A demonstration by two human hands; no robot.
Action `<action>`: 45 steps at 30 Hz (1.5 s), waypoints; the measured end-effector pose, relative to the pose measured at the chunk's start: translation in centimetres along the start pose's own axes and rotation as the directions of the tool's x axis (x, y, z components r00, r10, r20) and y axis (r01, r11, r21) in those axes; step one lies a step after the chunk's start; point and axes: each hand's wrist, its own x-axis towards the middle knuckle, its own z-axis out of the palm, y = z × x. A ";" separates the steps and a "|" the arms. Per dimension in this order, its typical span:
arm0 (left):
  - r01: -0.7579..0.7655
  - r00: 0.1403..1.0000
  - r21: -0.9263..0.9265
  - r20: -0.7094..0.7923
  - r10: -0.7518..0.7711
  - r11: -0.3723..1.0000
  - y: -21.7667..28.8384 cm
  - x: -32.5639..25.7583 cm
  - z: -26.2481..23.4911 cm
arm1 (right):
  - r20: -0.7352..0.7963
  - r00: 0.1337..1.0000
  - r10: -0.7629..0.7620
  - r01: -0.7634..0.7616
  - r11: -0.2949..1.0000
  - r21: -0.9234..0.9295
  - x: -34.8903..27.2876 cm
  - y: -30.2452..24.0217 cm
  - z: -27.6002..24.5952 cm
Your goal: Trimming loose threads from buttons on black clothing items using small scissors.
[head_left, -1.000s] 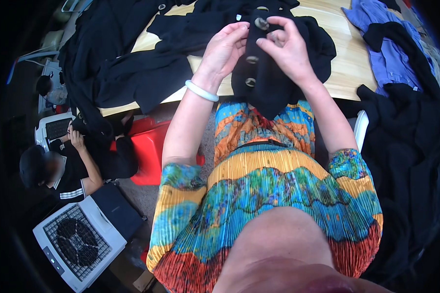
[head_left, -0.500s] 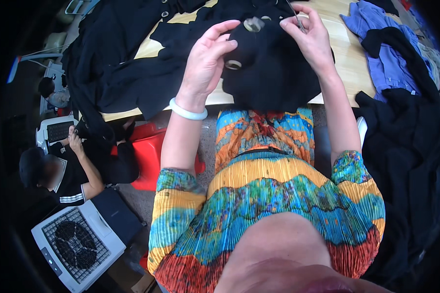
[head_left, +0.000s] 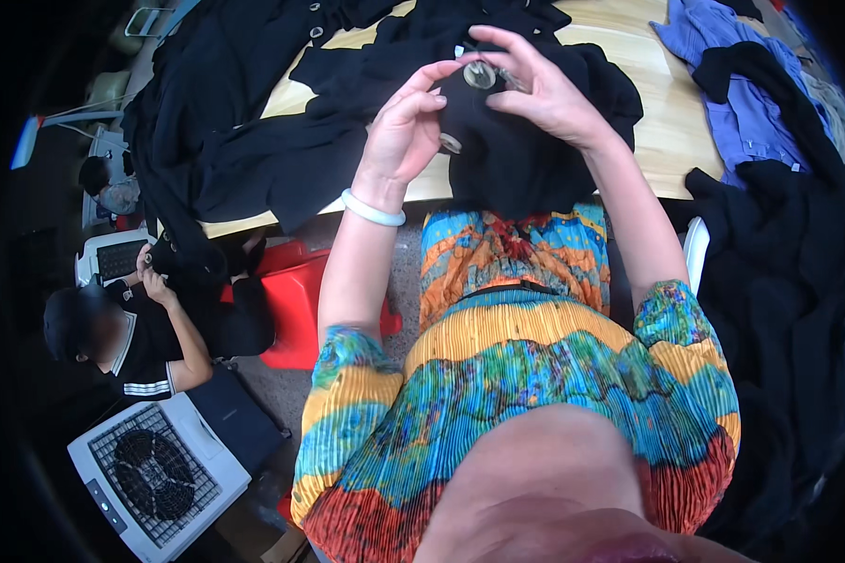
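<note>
A black garment (head_left: 535, 155) hangs between my hands over the near table edge. My left hand (head_left: 406, 127), with a pale bangle (head_left: 374, 208) at the wrist, pinches the garment's edge between thumb and fingers. Beside its fingertips stands a round grey-brown button (head_left: 480, 75). A second button (head_left: 450, 144) sits lower on the same edge. My right hand (head_left: 545, 94) is curled round a small dark metal tool (head_left: 511, 81), its tip close to the upper button. Fingers and blur hide the tool's kind.
More black garments (head_left: 225, 141) with buttons cover the wooden table (head_left: 662, 103) on the left. Blue clothing (head_left: 723, 84) and black cloth (head_left: 770, 272) lie at the right. A seated person (head_left: 141, 328), a red stool (head_left: 300, 310) and a white fan unit (head_left: 160, 469) are at my left.
My right hand has come left and down with the metal tool, from the garment's far right side to the upper button. My left hand keeps its pinch near the edge.
</note>
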 end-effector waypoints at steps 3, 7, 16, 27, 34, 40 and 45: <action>-0.002 1.000 0.018 -0.021 0.002 1.000 -0.2 0.1 -0.8 | -0.029 0.996 0.080 -0.081 0.996 -0.031 -0.3 -0.2 0.3; -0.152 0.947 0.671 -0.111 0.301 0.726 -0.7 -0.5 0.2 | -0.132 0.988 0.082 -0.095 0.991 -0.098 -0.4 -0.1 0.1; -0.230 0.874 0.913 0.040 0.485 0.338 -0.6 0.0 0.7 | -0.101 0.991 0.082 -0.098 0.982 -0.164 -0.4 -0.3 0.5; -0.335 0.787 0.941 0.310 0.534 -0.052 -0.2 0.8 1.6 | -0.078 0.986 0.146 -0.160 0.962 -0.222 -0.3 -0.1 0.2; -0.345 0.769 0.938 0.302 0.564 -0.032 0.2 1.1 -0.2 | -0.106 0.985 0.138 -0.159 0.960 -0.231 0.1 0.1 0.5; -0.190 0.921 0.839 -0.027 0.388 0.509 0.6 0.8 0.4 | -0.133 0.983 0.129 -0.161 0.947 -0.276 0.1 0.2 0.4; -0.075 0.935 0.781 -0.160 0.315 0.620 0.9 0.7 0.4 | -0.125 0.982 0.140 -0.168 0.953 -0.251 0.2 0.4 0.6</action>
